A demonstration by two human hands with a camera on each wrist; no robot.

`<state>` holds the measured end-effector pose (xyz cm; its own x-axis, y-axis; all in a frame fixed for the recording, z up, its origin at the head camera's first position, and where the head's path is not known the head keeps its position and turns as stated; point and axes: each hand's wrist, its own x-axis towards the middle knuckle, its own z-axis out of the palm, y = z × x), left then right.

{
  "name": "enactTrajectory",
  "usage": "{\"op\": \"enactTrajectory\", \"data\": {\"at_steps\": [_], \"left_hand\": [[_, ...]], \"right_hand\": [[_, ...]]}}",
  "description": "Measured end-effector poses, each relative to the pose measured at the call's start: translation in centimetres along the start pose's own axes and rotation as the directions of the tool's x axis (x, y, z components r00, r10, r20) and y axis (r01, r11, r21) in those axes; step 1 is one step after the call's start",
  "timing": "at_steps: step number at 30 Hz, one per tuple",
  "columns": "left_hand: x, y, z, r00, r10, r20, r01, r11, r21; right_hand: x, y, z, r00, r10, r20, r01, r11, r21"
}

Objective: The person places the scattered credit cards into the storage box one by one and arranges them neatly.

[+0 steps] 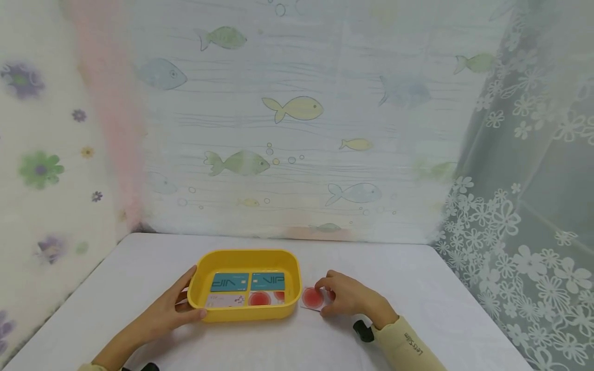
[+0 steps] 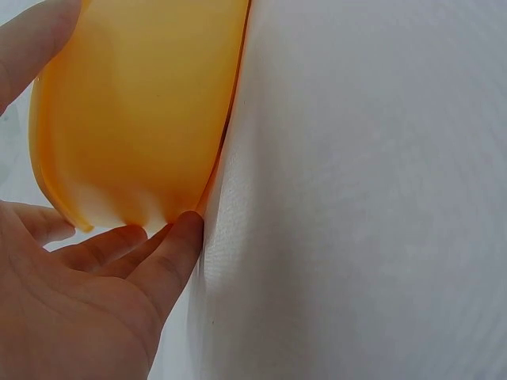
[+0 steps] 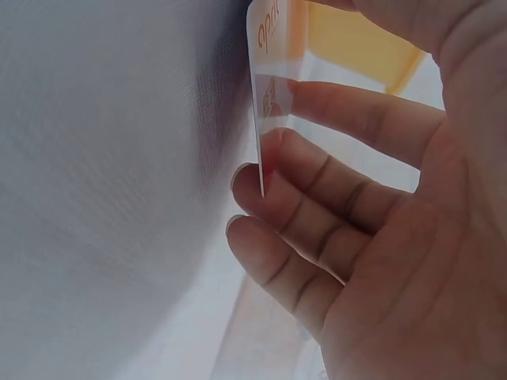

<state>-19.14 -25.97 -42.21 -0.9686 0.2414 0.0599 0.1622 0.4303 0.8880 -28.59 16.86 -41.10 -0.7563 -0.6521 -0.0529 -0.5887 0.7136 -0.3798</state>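
A yellow plastic tray (image 1: pixel 246 314) stands on the table, and my left hand (image 1: pixel 162 312) holds its left end, thumb at the front wall and fingers along the side. Inside lie two blue VIP cards, a left one (image 1: pixel 229 282) and a right one (image 1: pixel 267 281). In front of them are a pale pink card (image 1: pixel 225 300) and cards with red circles (image 1: pixel 259 298). Just right of the tray, my right hand (image 1: pixel 348 293) pinches a white card with a red circle (image 1: pixel 312 297). In the right wrist view this thin card (image 3: pixel 271 63) stands edge-on between thumb and fingers.
A white cloth covers the table (image 1: pixel 260 348). Behind it hangs a curtain with fish prints (image 1: pixel 297 109), with a flower-patterned curtain (image 1: pixel 42 170) at the left and a sheer lace one (image 1: pixel 529 263) at the right.
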Motion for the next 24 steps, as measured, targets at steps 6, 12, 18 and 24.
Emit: {"op": "enactTrajectory", "data": {"at_steps": [6,12,18,24], "left_hand": [[-0.1,0.0,0.0,1.000,0.003,-0.001,-0.003,1.000,0.002],[0.0,0.0,0.0,1.000,0.016,-0.001,-0.016,1.000,0.001],[0.0,-0.2,0.0,1.000,0.024,-0.002,-0.024,1.000,0.001],[0.1,-0.3,0.1,0.999,0.032,-0.009,-0.032,0.999,0.010]], "right_hand": [[0.0,0.2,-0.2,1.000,0.003,-0.022,-0.003,1.000,-0.026],[-0.2,0.3,-0.6,0.999,0.017,-0.046,-0.018,1.000,-0.022],[-0.3,0.3,-0.9,0.996,0.006,-0.084,-0.008,1.000,-0.029],[-0.4,0.5,-1.4,0.994,0.010,-0.107,-0.014,0.999,-0.039]]}}
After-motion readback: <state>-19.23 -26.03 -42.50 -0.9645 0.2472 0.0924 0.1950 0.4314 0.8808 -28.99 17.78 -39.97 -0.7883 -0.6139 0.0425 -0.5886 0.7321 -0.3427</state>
